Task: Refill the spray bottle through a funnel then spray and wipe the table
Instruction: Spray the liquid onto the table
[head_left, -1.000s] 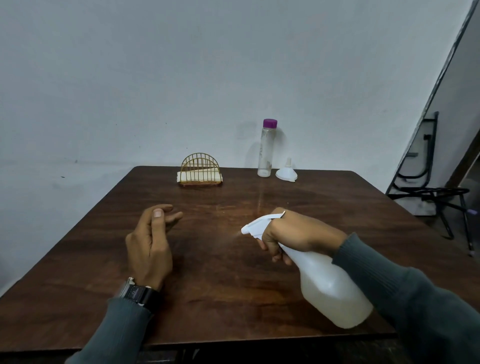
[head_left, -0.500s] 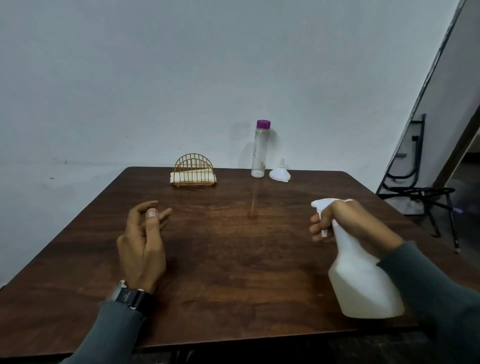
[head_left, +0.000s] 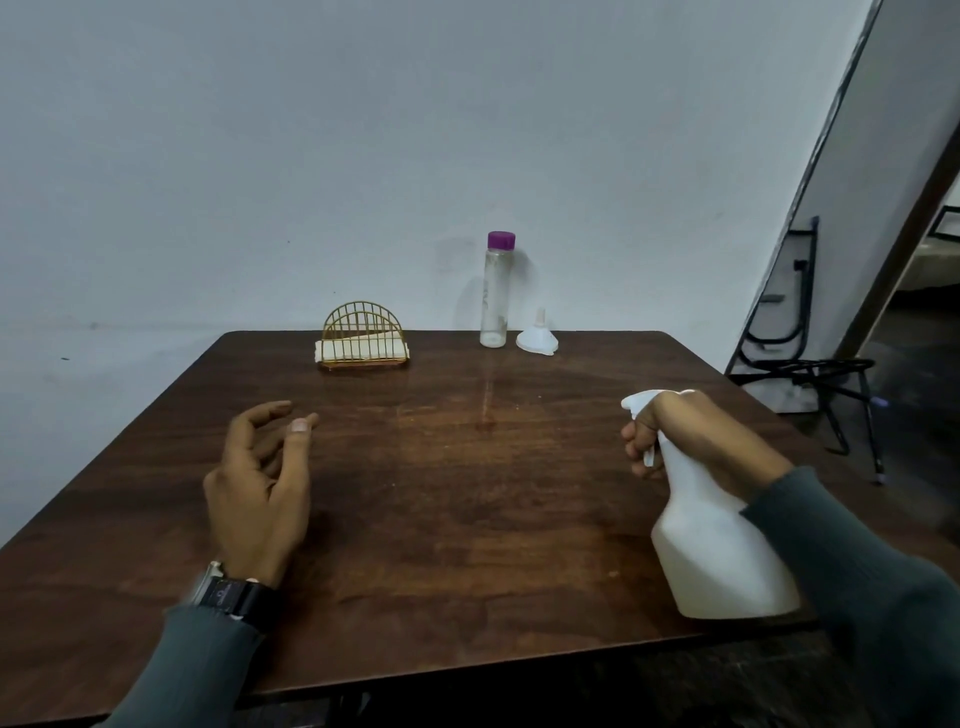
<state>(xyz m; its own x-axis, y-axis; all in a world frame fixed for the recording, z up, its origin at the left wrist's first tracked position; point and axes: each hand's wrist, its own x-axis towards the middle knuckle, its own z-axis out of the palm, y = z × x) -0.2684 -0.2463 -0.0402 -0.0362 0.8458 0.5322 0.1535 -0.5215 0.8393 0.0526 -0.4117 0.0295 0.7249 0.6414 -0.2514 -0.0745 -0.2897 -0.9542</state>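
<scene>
Our right hand (head_left: 685, 434) is clamping the neck of the spray bottle (head_left: 722, 551). Our left hand (head_left: 257, 488) is hovering, fingers (head_left: 267, 411) loosely apart.

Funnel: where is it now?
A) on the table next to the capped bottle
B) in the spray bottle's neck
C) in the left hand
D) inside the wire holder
A: the funnel stands wide end down on the table, just right of the capped bottle. The spray bottle in the right hand has its trigger head on.
</scene>
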